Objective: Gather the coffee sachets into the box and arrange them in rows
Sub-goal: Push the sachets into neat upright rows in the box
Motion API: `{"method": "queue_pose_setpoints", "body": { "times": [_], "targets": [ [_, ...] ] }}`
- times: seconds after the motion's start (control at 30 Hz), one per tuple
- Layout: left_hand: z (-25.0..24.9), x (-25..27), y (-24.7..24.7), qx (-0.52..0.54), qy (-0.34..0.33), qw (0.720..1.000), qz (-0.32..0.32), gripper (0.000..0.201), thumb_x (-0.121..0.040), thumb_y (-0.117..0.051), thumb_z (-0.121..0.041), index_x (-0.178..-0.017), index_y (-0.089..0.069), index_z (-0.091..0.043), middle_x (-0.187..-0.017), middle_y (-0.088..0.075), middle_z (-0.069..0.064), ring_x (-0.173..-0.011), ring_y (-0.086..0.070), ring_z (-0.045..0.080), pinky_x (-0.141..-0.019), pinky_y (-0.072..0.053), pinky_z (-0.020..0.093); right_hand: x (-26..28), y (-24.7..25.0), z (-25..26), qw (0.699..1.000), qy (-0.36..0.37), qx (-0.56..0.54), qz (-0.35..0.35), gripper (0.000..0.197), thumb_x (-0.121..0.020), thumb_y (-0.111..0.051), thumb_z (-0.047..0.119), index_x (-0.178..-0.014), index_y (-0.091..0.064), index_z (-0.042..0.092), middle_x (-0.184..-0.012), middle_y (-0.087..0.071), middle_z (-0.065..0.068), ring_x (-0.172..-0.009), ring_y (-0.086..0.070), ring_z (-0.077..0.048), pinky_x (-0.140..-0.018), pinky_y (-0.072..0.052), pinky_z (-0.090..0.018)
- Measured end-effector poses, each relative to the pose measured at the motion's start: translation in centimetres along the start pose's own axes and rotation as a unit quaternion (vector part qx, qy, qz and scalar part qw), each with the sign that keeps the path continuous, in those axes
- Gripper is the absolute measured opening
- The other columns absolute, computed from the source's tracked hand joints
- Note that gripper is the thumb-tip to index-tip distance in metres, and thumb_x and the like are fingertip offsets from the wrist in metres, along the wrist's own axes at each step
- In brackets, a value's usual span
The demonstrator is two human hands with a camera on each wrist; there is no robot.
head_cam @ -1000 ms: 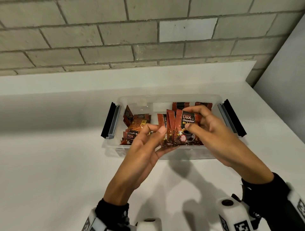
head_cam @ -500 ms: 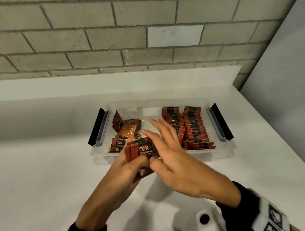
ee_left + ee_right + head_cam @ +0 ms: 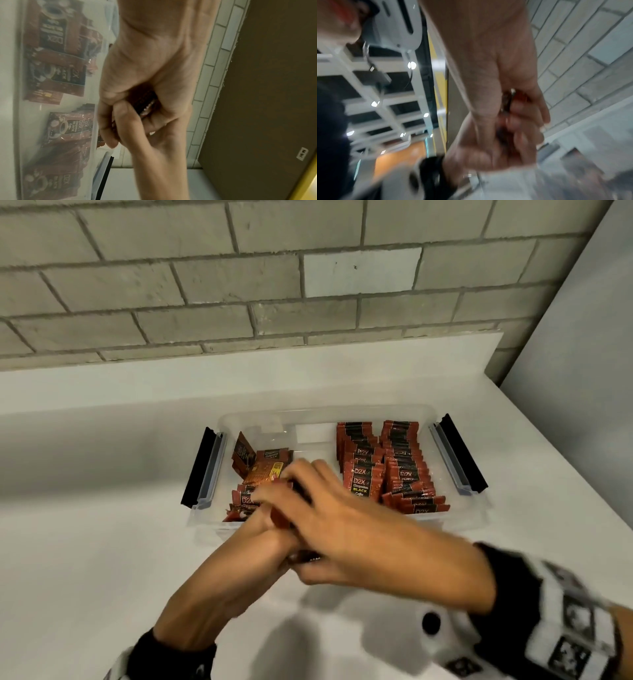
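Observation:
A clear plastic box (image 3: 455, 517) stands on the white counter. Two neat rows of red coffee sachets (image 3: 394, 470) fill its right half, and several loose sachets (image 3: 260, 470) lie in its left half. Over the box's near left part, both hands clasp a small stack of sachets (image 3: 281, 517). My left hand (image 3: 270, 505) grips it from below and my right hand (image 3: 308, 484) curls over the top, hiding most of it. The left wrist view shows the stack's dark edge (image 3: 145, 104) between the fingers. In the blurred right wrist view a sachet edge (image 3: 506, 102) shows.
Black latches hang open at the box's left end (image 3: 197, 470) and right end (image 3: 462, 453). A raised white ledge and a grey brick wall (image 3: 239, 285) run behind the box. A grey panel (image 3: 582, 371) closes off the right side.
The hands drew the stack from over the right rows toward the near left of the box, uncovering both rows. The upright sachets are now clasped flat between both hands.

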State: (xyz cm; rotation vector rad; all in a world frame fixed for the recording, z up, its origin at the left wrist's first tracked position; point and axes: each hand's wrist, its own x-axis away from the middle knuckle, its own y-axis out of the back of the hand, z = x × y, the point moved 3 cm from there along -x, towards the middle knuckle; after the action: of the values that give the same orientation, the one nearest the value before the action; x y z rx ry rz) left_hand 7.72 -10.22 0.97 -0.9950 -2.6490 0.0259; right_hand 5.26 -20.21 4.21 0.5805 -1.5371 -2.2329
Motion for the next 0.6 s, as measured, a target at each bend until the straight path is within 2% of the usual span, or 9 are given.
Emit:
{"method": "queue_pose_setpoints", "body": {
  "times": [0.07,0.1,0.17,0.23,0.3,0.37,0.43,0.53,0.6],
  "targets": [
    [-1.2,-0.8,0.0,0.000,-0.003,1.000,0.029,0.030,-0.073,-0.053,0.020,-0.082,-0.059,-0.009,-0.066,-0.060,0.005,-0.062,-0.061,0.009,-0.055,-0.048,0.020,0.1,2.5,-1.6,0.990,-0.027,-0.098,0.093,0.090,-0.079,-0.071,0.038,-0.146,-0.011,0.030,-0.135,-0.030,0.003,-0.124,-0.031,-0.008,-0.099,-0.039,-0.020],
    [-2.0,-1.2,0.0,-0.004,-0.001,0.999,0.040,0.028,-0.068,-0.058,0.015,-0.089,-0.058,-0.004,-0.068,-0.061,0.007,-0.063,-0.062,0.011,-0.057,-0.050,0.020,0.1,3.9,-2.5,0.982,-0.049,-0.128,0.132,0.087,-0.083,-0.067,0.042,-0.145,-0.007,0.034,-0.136,-0.033,0.009,-0.124,-0.036,-0.005,-0.104,-0.038,-0.022],
    [-3.1,-2.4,0.2,-0.016,0.005,0.998,0.066,0.038,-0.066,-0.060,0.013,-0.102,-0.052,0.002,-0.074,-0.065,0.011,-0.071,-0.065,0.018,-0.068,-0.054,0.023,-0.5,6.2,-4.1,0.975,-0.065,-0.143,0.158,0.066,-0.088,-0.062,0.038,-0.139,-0.022,0.028,-0.119,-0.053,0.011,-0.103,-0.057,-0.007,-0.091,-0.050,-0.029],
    [-4.0,-3.8,-0.1,-0.051,0.010,0.995,0.082,0.032,-0.075,-0.059,0.018,-0.103,-0.053,0.002,-0.081,-0.067,0.014,-0.078,-0.067,0.022,-0.076,-0.056,0.026,-1.6,7.1,-5.5,0.978,-0.046,-0.117,0.165,0.036,-0.090,-0.060,0.028,-0.120,-0.043,0.016,-0.097,-0.063,0.006,-0.086,-0.063,-0.013,-0.075,-0.053,-0.035],
    [-4.3,-5.4,0.1,-0.075,0.028,0.993,0.082,0.038,-0.078,-0.060,0.016,-0.112,-0.053,-0.001,-0.097,-0.068,0.018,-0.088,-0.069,0.023,-0.083,-0.056,0.029,-2.6,7.2,-7.1,0.977,-0.039,-0.095,0.188,0.019,-0.090,-0.059,0.025,-0.106,-0.051,0.016,-0.088,-0.064,0.005,-0.078,-0.064,-0.011,-0.068,-0.054,-0.031],
    [-3.9,-6.9,0.8,-0.086,0.076,0.989,0.088,0.066,-0.073,-0.073,0.007,-0.129,-0.042,-0.010,-0.116,-0.065,0.014,-0.103,-0.067,0.022,-0.094,-0.052,0.034,-3.1,6.7,-8.8,0.969,-0.066,-0.085,0.223,0.017,-0.090,-0.059,0.025,-0.104,-0.053,0.017,-0.088,-0.064,0.005,-0.076,-0.064,-0.010,-0.065,-0.054,-0.027],
    [-3.2,-7.8,1.8,-0.144,0.122,0.977,0.098,0.080,-0.071,-0.078,0.000,-0.135,-0.033,-0.016,-0.122,-0.061,0.007,-0.110,-0.063,0.018,-0.095,-0.049,0.029,-3.2,5.2,-10.5,0.957,-0.110,-0.078,0.259,0.021,-0.089,-0.061,0.027,-0.106,-0.055,0.014,-0.090,-0.065,0.001,-0.075,-0.062,-0.014,-0.065,-0.053,-0.029],
    [-2.3,-9.2,3.3,-0.207,0.164,0.961,0.084,0.077,-0.082,-0.068,-0.003,-0.143,-0.024,-0.012,-0.135,-0.052,0.005,-0.119,-0.053,0.016,-0.099,-0.043,0.026,-2.9,1.8,-12.5,0.931,-0.177,-0.076,0.309,0.025,-0.088,-0.063,0.027,-0.104,-0.059,0.008,-0.085,-0.062,-0.002,-0.071,-0.054,-0.014,-0.063,-0.044,-0.028],
    [-1.3,-10.4,3.9,-0.208,0.189,0.958,0.060,0.068,-0.089,-0.057,0.002,-0.146,-0.022,-0.008,-0.145,-0.041,0.010,-0.119,-0.048,0.014,-0.094,-0.045,0.023,-2.7,-0.2,-13.1,0.914,-0.202,-0.057,0.348,0.026,-0.087,-0.064,0.026,-0.099,-0.061,0.004,-0.074,-0.055,0.000,-0.064,-0.049,-0.013,-0.058,-0.040,-0.025]
  ]
}}
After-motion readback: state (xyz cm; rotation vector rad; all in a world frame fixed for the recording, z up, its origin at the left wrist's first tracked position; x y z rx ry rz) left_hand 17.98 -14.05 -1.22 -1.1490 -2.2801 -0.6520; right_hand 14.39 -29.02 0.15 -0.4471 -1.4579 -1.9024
